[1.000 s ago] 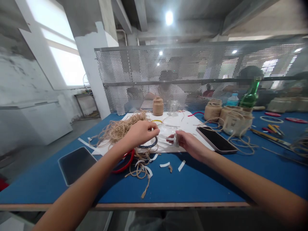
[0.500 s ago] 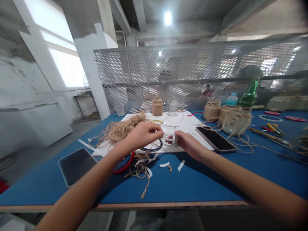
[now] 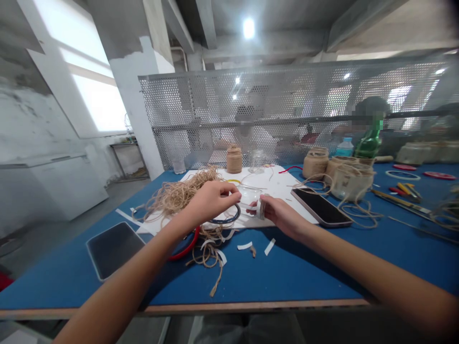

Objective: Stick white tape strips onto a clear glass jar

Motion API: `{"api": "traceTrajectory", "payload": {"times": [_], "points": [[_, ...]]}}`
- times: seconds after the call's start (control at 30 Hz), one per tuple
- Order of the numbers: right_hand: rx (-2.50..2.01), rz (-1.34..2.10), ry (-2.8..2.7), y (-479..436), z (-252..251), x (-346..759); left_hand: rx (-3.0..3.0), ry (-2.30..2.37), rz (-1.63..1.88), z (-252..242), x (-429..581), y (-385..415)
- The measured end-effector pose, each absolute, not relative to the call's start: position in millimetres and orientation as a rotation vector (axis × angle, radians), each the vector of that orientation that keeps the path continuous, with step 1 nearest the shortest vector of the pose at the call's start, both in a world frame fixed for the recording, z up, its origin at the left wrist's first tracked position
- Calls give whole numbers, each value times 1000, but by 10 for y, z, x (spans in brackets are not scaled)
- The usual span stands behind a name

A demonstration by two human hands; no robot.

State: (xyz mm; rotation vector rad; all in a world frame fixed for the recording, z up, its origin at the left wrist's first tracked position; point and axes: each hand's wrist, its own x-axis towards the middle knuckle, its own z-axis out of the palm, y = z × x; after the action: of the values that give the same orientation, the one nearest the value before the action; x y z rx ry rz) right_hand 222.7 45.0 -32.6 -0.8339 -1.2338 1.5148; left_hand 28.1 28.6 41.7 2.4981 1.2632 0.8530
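Over the white sheet, a clear glass jar lies on its side between my hands. My right hand is closed round its rim end, at the right. A narrow white strip runs along the jar. My left hand is at the jar's other side, thumb and forefinger pinched together; what they hold, if anything, is too small to name. Just under that hand is a dark blue ring, partly hidden by it. A tangle of jute twine sits beyond my left forearm.
A dark phone lies to the right, a dark tablet-like slab to the left. Twine-wrapped jars and a green bottle stand at the right. A red ring and paper scraps lie in front. A perforated metal screen closes the back.
My left hand has drawn very slightly left, away from the jar. The right hand and the jar have hardly moved.
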Motion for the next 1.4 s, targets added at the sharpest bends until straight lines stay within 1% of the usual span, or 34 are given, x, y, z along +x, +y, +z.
{"api": "traceTrajectory", "payload": {"times": [0.53, 0.9, 1.17, 1.4], "points": [[-884, 1511, -1232, 418, -262, 2212, 2530, 1383, 791, 426, 315, 267], [-897, 1417, -1338, 429, -342, 2225, 2622, 1379, 790, 393, 295, 296], [-917, 1356, -1375, 447, -360, 2237, 2948, 1516, 748, 366, 203, 370], [-913, 1344, -1351, 468, -379, 2241, 3163, 1525, 669, 355, 160, 406]]}}
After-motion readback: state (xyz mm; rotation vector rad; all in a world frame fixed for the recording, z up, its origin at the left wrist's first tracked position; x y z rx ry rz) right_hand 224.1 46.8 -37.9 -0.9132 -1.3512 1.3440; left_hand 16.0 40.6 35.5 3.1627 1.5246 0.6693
